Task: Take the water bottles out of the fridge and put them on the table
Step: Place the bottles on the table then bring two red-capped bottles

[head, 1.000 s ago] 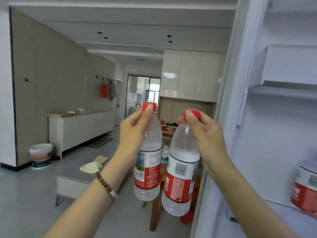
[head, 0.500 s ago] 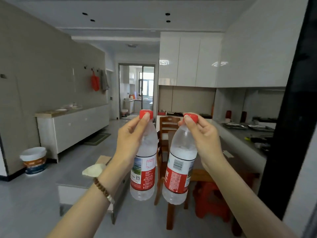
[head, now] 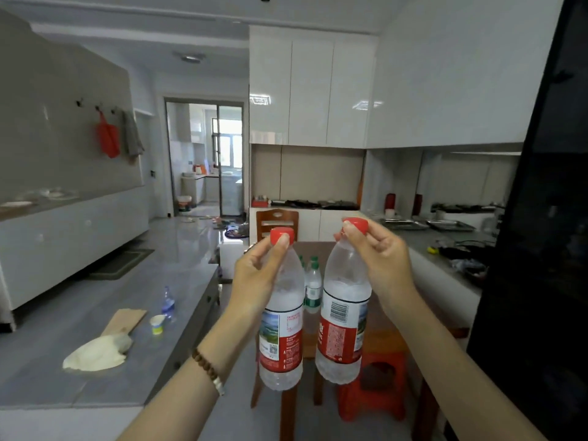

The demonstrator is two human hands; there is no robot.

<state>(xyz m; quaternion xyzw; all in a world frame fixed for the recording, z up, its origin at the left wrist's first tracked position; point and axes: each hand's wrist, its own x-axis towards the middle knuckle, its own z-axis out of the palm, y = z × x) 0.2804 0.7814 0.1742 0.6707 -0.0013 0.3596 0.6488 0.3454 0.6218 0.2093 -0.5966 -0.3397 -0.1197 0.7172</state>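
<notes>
Both hands are holding water bottles in the air: the left hand [head: 257, 275] and the right hand [head: 378, 259] are each pinching a red cap with curled fingers. Beyond them the brown tabletop [head: 318, 246] is showing. The left bottle [head: 281, 338] and the right bottle [head: 343, 332] are hanging upright, side by side and slightly apart. Both are clear plastic, misted in the upper part, wearing red and white labels. Small green-capped bottles [head: 313, 288] are standing on the tabletop behind them.
</notes>
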